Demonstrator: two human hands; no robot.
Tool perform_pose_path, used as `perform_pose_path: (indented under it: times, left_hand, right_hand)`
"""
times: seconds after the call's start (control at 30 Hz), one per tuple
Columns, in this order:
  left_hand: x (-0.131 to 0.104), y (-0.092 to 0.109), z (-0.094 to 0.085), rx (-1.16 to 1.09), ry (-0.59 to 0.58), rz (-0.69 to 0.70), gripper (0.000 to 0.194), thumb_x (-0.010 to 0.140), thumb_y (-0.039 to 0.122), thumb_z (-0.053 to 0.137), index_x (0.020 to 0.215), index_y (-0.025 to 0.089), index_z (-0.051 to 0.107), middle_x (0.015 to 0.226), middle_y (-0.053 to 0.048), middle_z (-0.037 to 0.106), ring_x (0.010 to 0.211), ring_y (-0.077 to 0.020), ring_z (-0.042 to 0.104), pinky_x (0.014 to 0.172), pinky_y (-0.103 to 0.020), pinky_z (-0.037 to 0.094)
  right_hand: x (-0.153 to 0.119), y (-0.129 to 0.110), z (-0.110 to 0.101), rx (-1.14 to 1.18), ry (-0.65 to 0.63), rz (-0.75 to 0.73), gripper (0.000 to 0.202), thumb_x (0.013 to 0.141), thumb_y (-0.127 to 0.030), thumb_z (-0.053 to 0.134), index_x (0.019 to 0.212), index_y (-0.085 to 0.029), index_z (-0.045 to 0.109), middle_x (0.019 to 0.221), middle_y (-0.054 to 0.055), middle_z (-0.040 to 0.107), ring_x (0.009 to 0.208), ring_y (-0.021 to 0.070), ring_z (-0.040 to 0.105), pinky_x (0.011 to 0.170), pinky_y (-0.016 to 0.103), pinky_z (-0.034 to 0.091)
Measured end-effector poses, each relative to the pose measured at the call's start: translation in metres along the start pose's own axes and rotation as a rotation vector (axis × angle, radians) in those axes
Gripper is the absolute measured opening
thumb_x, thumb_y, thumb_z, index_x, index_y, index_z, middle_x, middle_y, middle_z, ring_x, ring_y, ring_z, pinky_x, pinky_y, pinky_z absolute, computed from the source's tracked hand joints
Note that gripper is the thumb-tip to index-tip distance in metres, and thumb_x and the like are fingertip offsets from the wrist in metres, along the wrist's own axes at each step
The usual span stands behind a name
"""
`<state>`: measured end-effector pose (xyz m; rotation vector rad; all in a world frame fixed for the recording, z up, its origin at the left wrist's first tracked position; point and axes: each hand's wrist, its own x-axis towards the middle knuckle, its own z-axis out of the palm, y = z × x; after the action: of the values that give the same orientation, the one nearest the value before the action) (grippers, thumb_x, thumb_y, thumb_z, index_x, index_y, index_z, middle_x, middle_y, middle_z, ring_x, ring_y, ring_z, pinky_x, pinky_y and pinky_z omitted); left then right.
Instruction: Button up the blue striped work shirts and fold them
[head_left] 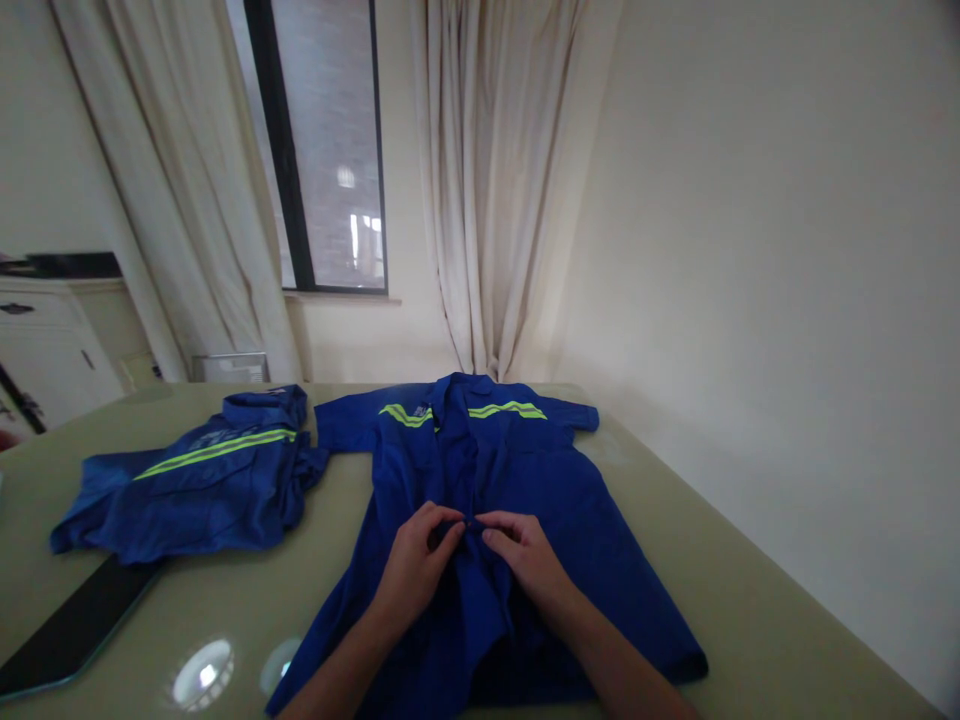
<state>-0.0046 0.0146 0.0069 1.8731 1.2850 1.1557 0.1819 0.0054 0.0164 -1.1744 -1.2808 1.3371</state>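
A blue short-sleeved work shirt (547,490) with yellow-green reflective stripes lies spread on the table, its collar at the far side and its hem toward me. The front is open at the chest. My left hand (420,555) pinches one front edge between thumb and fingers, about halfway down the shirt. Close against it, my right hand (529,555) pinches the other front edge. The fingertips of both hands nearly meet at the front opening. Whatever small part of the cloth sits between them is too small to make out.
A second blue work shirt (217,490) lies bunched on the left of the table (750,590), partly over a flat black panel (82,625). Behind stand a window (330,150) and curtains (495,180). A wall (787,250) runs along the right, a white cabinet (60,340) at far left.
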Motion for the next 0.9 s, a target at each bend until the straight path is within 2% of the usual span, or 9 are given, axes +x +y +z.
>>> perform_pose_path:
  times: [0.17,0.27,0.33,0.4,0.47,0.5,0.6,0.7,0.9]
  left_hand:
    - [-0.001,0.004,-0.001,0.009,0.003,0.027,0.022,0.095,0.04,0.058,0.098,0.025,0.074,0.091,-0.003,0.07,0.081,-0.0206,0.065,0.075,-0.031,0.048]
    - [-0.002,0.004,-0.001,-0.008,-0.013,0.025,0.02,0.094,0.037,0.058,0.098,0.025,0.074,0.095,-0.004,0.074,0.089,-0.0225,0.068,0.082,-0.033,0.05]
    - [-0.003,0.004,0.0,-0.011,-0.025,0.017,0.019,0.093,0.037,0.06,0.097,0.026,0.075,0.096,-0.003,0.076,0.091,-0.0234,0.069,0.084,-0.034,0.05]
    - [-0.004,0.003,0.001,-0.012,-0.025,0.001,0.018,0.093,0.037,0.06,0.097,0.027,0.075,0.096,-0.003,0.077,0.091,-0.0237,0.069,0.086,-0.035,0.05]
    - [-0.004,0.002,0.002,-0.022,-0.028,-0.015,0.018,0.093,0.036,0.06,0.097,0.027,0.075,0.096,-0.002,0.078,0.09,-0.0234,0.07,0.086,-0.035,0.051]
    - [-0.004,0.001,0.002,-0.032,-0.033,-0.022,0.019,0.093,0.036,0.059,0.097,0.027,0.075,0.096,-0.002,0.078,0.089,-0.0231,0.07,0.086,-0.034,0.051]
    - [-0.003,0.001,0.003,-0.068,-0.033,-0.04,0.018,0.091,0.037,0.062,0.094,0.026,0.075,0.091,-0.001,0.078,0.084,-0.0221,0.07,0.08,-0.032,0.052]
    - [-0.002,0.003,0.002,-0.095,0.007,-0.073,0.021,0.09,0.041,0.063,0.091,0.024,0.074,0.087,-0.001,0.077,0.079,-0.021,0.069,0.072,-0.03,0.05]
    - [0.0,0.009,0.002,-0.111,-0.06,-0.094,0.034,0.092,0.05,0.057,0.088,0.021,0.075,0.082,-0.002,0.074,0.077,-0.0206,0.066,0.068,-0.029,0.046]
  right_hand:
    - [-0.001,0.012,0.003,-0.103,0.144,-0.099,0.046,0.077,-0.05,0.074,0.11,-0.018,0.079,0.111,0.01,0.075,0.106,0.0301,0.066,0.098,0.044,0.05]
    - [-0.002,0.013,0.005,-0.16,0.155,-0.133,0.046,0.077,-0.052,0.075,0.108,-0.018,0.079,0.112,0.011,0.075,0.107,0.0299,0.065,0.099,0.043,0.049]
    - [-0.002,0.012,0.005,-0.15,0.146,-0.123,0.046,0.078,-0.056,0.073,0.103,-0.019,0.079,0.102,0.009,0.075,0.096,0.0273,0.067,0.089,0.039,0.053]
    - [0.0,0.01,0.004,-0.107,0.097,-0.078,0.048,0.083,-0.062,0.065,0.098,-0.018,0.079,0.079,0.005,0.072,0.072,0.0214,0.065,0.069,0.033,0.052]
    - [0.003,0.01,0.003,-0.071,0.018,-0.028,0.049,0.085,-0.064,0.061,0.095,-0.018,0.077,0.061,-0.001,0.061,0.051,0.0151,0.054,0.052,0.028,0.043]
    - [0.005,0.009,0.003,-0.068,-0.006,-0.025,0.046,0.084,-0.061,0.064,0.092,-0.018,0.075,0.057,-0.003,0.057,0.047,0.0131,0.049,0.048,0.026,0.039]
    - [0.009,0.006,0.004,-0.149,0.026,-0.115,0.03,0.079,-0.047,0.074,0.083,-0.017,0.072,0.062,-0.003,0.059,0.054,0.0124,0.049,0.052,0.025,0.037]
    - [0.006,0.001,0.007,-0.293,0.069,-0.208,0.02,0.084,-0.038,0.07,0.082,-0.017,0.072,0.068,0.0,0.062,0.064,0.0143,0.053,0.06,0.026,0.04]
    - [0.0,-0.002,0.01,-0.45,0.09,-0.342,0.016,0.088,-0.035,0.068,0.081,-0.02,0.071,0.072,-0.001,0.057,0.065,0.0146,0.05,0.061,0.026,0.04]
